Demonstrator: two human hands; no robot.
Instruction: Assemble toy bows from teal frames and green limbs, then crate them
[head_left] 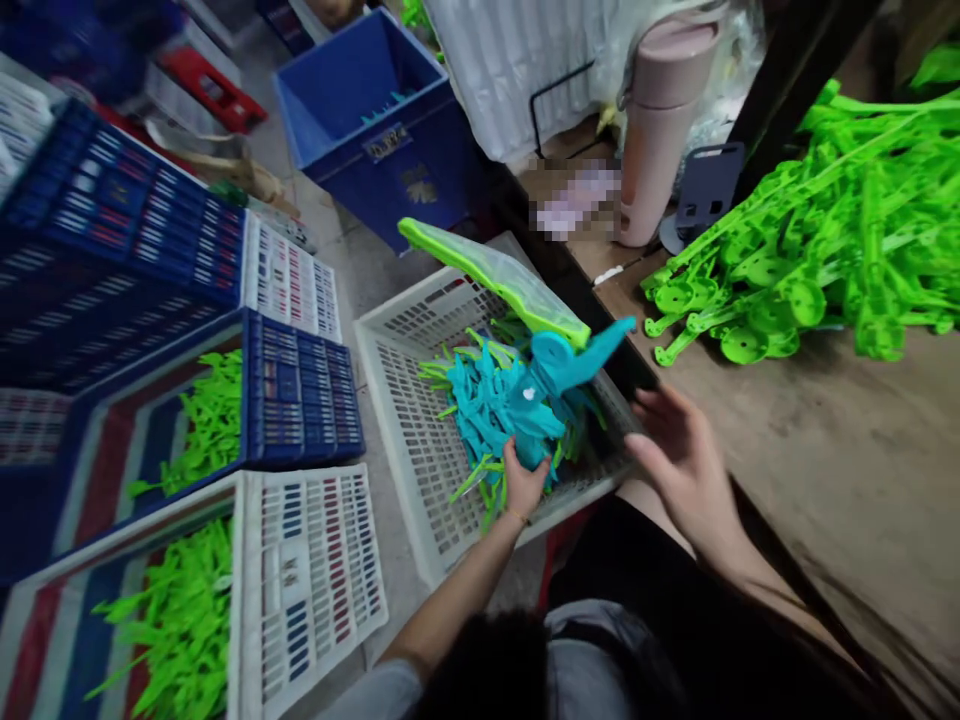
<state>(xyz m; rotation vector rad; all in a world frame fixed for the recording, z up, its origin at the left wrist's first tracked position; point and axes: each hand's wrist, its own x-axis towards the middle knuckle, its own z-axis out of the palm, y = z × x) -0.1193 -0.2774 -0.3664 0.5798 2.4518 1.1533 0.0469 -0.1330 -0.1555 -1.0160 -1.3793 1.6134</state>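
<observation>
My left hand (pixel 525 485) is closed on the lower end of a teal plastic piece (pixel 534 400), held over a white slotted crate (pixel 401 440). A long green-edged translucent part (pixel 495 275) extends from the teal piece toward the upper left. Below lie many teal parts (pixel 480 400) mixed with thin green ones inside the crate. To the right, my right hand (pixel 686 465) is held beside the table edge, its fingers apart and nothing in them.
Bright green parts (pixel 862 230) are heaped on the table (pixel 840 430) at right, near a pink bottle (pixel 660 130) and a grey stand (pixel 709 185). A blue bin (pixel 375 120) stands ahead. Blue crates (pixel 300 400) and a white crate (pixel 315 570) hold green pieces at left.
</observation>
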